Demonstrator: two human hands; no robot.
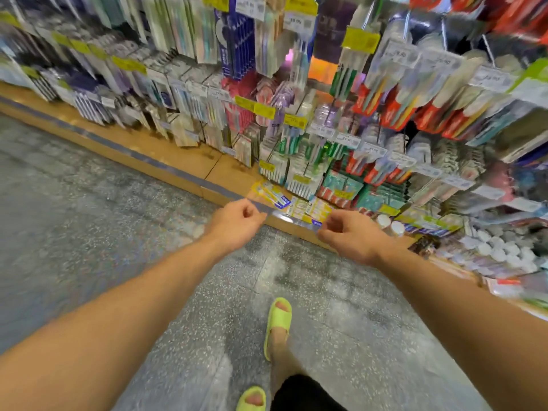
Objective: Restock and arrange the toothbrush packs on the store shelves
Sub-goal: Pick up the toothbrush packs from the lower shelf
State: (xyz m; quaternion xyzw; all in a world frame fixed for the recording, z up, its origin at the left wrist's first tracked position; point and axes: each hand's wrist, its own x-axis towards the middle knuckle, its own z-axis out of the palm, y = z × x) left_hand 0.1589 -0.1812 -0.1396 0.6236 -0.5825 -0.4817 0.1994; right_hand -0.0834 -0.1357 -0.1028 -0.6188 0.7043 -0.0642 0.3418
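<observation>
The head view looks down a store aisle, blurred by motion. Flat yellow-and-white carded toothbrush packs (292, 201) lie loose on the front edge of the lowest tan wooden shelf (166, 161), just beyond the hands; at least three overlap there, though the blur hides an exact count. Their cards show yellow borders, white middles and small blue labels.

Two bare forearms reach forward. The left hand (237, 223) has its fingers curled with thumb meeting forefinger, and the right hand (351, 235) is curled the same way. A pale, shiny streak runs between the two hands along the shelf lip; I cannot tell whether either hand pinches it or holds nothing.

Behind, many more hanging toothbrush packs (394, 99) fill pegs in rows: red-and-white ones on the right, green ones in the middle, blue and purple boxes to the left. Yellow and white price tags (360, 40) hang from the peg ends.

The floor is grey speckled terrazzo (118, 203). Two feet in lime-green slide sandals (278, 321) stand on it.
</observation>
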